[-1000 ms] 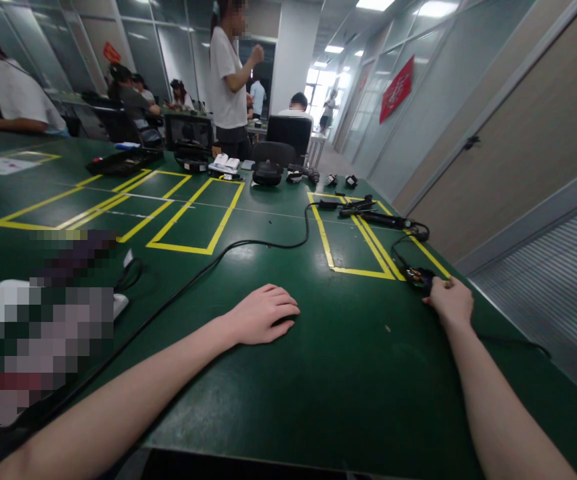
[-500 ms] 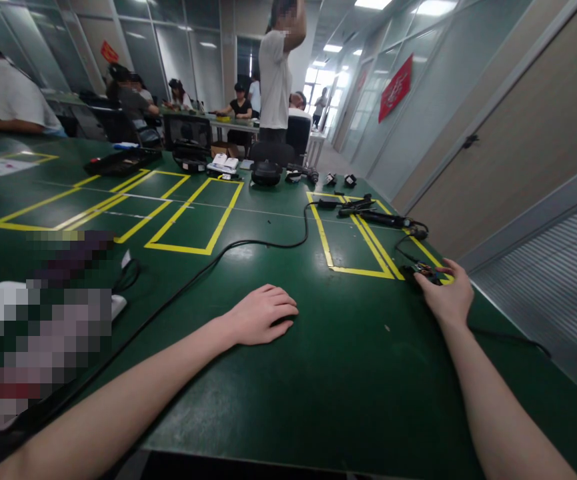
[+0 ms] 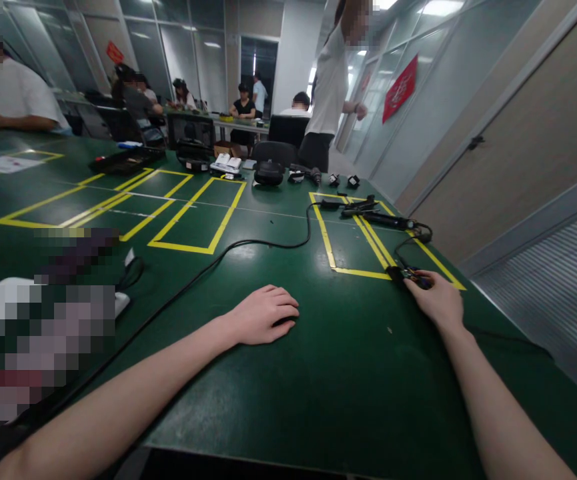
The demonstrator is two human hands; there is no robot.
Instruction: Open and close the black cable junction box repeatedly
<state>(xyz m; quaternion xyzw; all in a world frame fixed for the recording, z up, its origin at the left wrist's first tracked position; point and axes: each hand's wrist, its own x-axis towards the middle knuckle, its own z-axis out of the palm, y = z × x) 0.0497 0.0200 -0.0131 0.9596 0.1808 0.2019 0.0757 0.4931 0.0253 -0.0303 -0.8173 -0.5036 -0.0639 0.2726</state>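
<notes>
My left hand (image 3: 265, 315) lies flat on the green table (image 3: 308, 393), fingers stretched out and nothing in them. Farther right, my right hand (image 3: 441, 300) is closed, thumb and fingers, around a small dark part with wires (image 3: 415, 277); its exact kind is hidden by the fingers. That part sits at the lower corner of the yellow tape frames. From it a thin cable (image 3: 399, 248) runs up to a black rod-like device (image 3: 388, 219) lying across the tape. A black folded piece (image 3: 361, 207) lies beside the rod.
A long black cable (image 3: 248, 243) crosses the table past my left hand. Yellow tape frames (image 3: 213, 251) mark the surface. Along the far edge stand a black tray (image 3: 128, 161), a black case (image 3: 268, 173) and small blocks (image 3: 353, 181). A person in white (image 3: 329, 87) stands behind.
My right hand has shifted slightly left with the wired part, which now lies nearer the tape corner. My left hand has stayed put. The standing person has moved right and lowered one arm.
</notes>
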